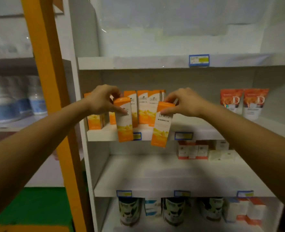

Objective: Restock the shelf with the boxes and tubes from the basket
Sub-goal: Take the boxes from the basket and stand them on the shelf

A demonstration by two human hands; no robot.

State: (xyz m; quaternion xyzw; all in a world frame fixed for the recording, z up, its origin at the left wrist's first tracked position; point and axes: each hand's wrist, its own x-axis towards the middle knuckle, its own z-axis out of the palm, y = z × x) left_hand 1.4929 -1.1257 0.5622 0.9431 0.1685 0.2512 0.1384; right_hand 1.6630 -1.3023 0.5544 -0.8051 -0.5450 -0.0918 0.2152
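Note:
My left hand (103, 99) grips the top of a tall orange-and-white box (124, 121), held upright in front of the middle shelf (205, 129). My right hand (184, 102) holds a second matching box (162, 126) by its top, tilted slightly, its lower end hanging below the shelf edge. Behind them several identical orange boxes (146, 106) stand in a row on that shelf. Two orange-and-white tubes (244, 102) stand at the shelf's right end. The basket is out of view.
An orange post (51, 97) rises at left, with blue-white bottles (12, 101) on the neighbouring rack. Small white-and-red boxes (193, 150) sit on the shelf below. Dark cans (173, 210) and boxes fill the bottom shelf. Green floor (34, 205) lies at lower left.

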